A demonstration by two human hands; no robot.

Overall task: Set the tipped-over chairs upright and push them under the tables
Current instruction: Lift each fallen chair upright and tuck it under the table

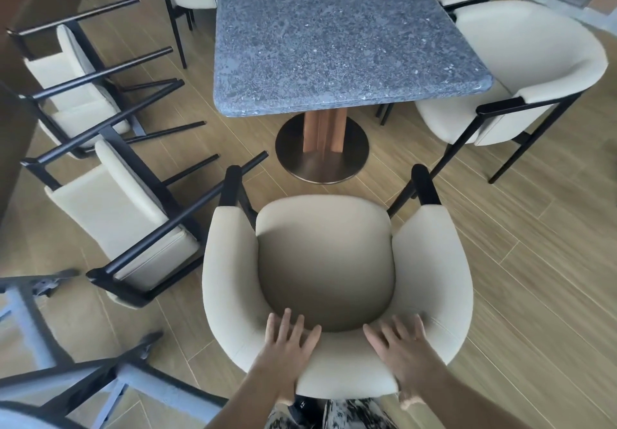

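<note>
Under both flat, open-fingered hands, the upright chair faces the table.

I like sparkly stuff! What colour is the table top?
Speckled blue-grey table top, like stone; head view shows it best.

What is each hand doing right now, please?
Left hand: open, fingers straight, resting on the backrest of the cream chair.
Right hand: open, fingers spread, resting on the same backrest.

- A restaurant or café dining room.
- Grey stone pedestal table at top centre.
- Matching cream armchairs around it, wood-plank floor.
</note>
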